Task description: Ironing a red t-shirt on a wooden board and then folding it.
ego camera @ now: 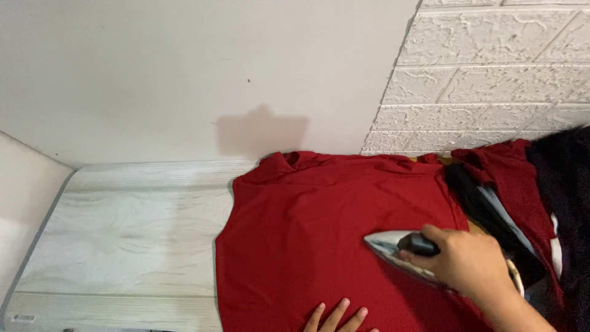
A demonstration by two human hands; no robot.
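- The right hand [468,261] is gripping the dark handle of an iron [402,249], with the fingers wrapped tightly around it and the thumb lying along the top.
- The iron is resting flat on the red shirt [319,233], with its pointed silver tip aiming toward the left side of the view.
- The left hand [338,318] is showing only in part at the bottom edge; three fingers are lying flat and slightly spread on the red shirt, pressing the cloth and holding nothing.
- The rest of the left hand is sitting below the edge of the view, so its thumb and palm cannot be told.
- The red shirt is lying spread out over the right half of the table [123,240], with its collar end reaching up to the wall.
- The iron is sitting on the right part of the shirt, just above and to the right of the left hand's fingers, without touching them.
- A pile of clothes [522,197] is lying to the right of the red shirt, showing dark red, black and white cloth, and touching the shirt's right edge.
- The table is showing a pale wood-grain top, with its bare part lying to the left of the shirt.
- A plain white wall [184,74] is standing behind the table, and a white brick-patterned wall [491,67] is joining it on the right.
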